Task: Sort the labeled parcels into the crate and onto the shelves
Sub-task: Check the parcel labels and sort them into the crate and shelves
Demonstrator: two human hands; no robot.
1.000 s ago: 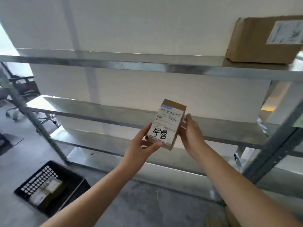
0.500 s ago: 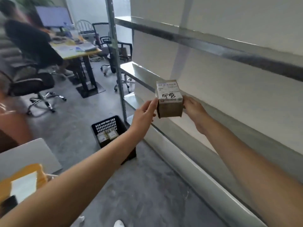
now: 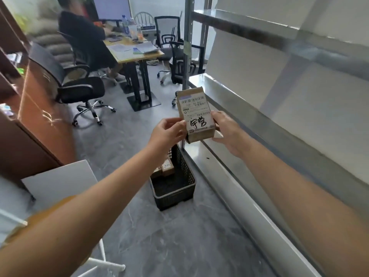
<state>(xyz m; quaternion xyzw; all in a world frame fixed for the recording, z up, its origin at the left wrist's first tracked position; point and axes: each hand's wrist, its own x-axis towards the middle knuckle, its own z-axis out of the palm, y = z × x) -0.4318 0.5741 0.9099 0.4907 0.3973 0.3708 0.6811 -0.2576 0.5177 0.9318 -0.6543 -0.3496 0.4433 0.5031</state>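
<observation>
Parcel (image 3: 196,114) now hangs over crate (image 3: 175,195), left hand (image 3: 167,133) and right hand (image 3: 228,131) fingers (image 3: 217,116) gripping it.

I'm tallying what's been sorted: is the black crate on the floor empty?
No: small labeled parcels lie at the far end of the crate.

Head view: single wide-angle camera, worn at head height, facing forward and down. Close range: left hand (image 3: 168,134), right hand (image 3: 227,132), labelled parcel (image 3: 196,114) between them. Below the fingers (image 3: 218,115), on the floor: black crate (image 3: 175,196). Right of them: metal shelving (image 3: 229,96). Far beyond: office desk (image 3: 137,51).
</observation>
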